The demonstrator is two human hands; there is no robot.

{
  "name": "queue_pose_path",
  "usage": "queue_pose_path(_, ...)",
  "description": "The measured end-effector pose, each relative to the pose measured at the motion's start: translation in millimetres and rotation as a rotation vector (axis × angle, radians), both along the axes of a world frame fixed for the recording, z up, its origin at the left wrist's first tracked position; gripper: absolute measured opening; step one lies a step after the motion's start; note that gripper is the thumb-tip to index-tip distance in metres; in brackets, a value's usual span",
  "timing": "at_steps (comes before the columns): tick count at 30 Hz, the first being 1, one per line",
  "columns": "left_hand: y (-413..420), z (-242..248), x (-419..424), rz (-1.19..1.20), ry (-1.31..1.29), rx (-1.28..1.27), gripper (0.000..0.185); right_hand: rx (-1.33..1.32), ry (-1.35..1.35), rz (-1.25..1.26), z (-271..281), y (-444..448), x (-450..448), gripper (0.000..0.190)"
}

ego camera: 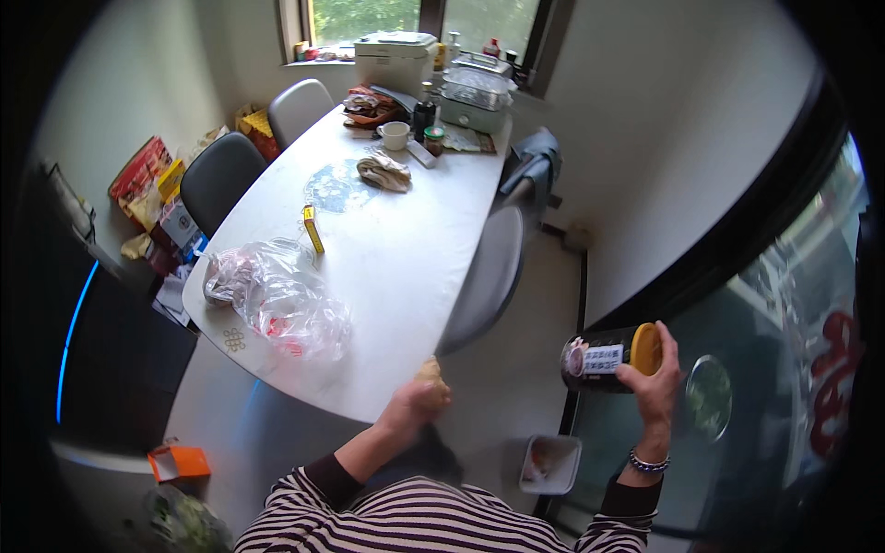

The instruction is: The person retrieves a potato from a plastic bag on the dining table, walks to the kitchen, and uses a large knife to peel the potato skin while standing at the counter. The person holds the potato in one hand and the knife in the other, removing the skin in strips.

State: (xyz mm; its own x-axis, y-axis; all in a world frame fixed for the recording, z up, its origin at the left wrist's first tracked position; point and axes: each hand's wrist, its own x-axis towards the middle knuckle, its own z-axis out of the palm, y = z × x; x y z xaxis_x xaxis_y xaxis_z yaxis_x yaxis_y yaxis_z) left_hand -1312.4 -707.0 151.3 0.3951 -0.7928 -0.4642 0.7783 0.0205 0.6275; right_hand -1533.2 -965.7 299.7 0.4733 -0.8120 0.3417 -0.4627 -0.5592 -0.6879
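Observation:
My right hand (653, 383) grips a dark canister (594, 359) by its yellow lid (644, 349). The canister is tipped on its side in the air, and its label bears writing. Near the table's front right edge, my left hand (418, 404) is closed around a small tan item (430, 373); most of it is hidden, so its kind is unclear. Before me stands a white table (387, 276). A clear plastic bag (290, 304) with red print lies on its near left part, with a small yellow box (313, 229) just beyond.
A folded beige cloth (384, 171), a white cup (394, 135) and a green-lidded jar (434, 140) sit farther back. Chairs flank the table, including a grey one (491, 276) at right. A white bin (551, 464) and an orange box (178, 464) are on the floor. Glass panels (747, 387) stand right.

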Motion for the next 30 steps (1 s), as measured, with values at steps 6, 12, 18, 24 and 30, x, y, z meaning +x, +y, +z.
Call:
queue_pose_path(6,-44.2,-19.2,28.6,0.115,-0.026,-0.069,0.038,-0.052,-0.124,0.225,56.3,-96.7,100.8,0.081)
queue_pose_path(12,-64.7,-9.8,49.4,0.255,-0.016,-0.001,0.036,0.045,-0.120,0.430,37.0,-175.2,252.3,0.083)
queue_pose_path(18,-66.0,-10.5,55.4,0.507,0.090,0.047,0.034,-0.030,0.101,0.504,-27.5,-238.4,403.2,0.081)
queue_pose_path(24,-94.4,-0.6,56.4,0.764,0.145,0.067,0.037,-0.237,0.263,0.496,-94.5,-280.3,514.3,0.083)
queue_pose_path(30,-118.8,-3.5,47.7,0.874,0.145,0.049,0.041,-0.349,0.385,0.438,-138.2,-313.8,590.6,0.084)
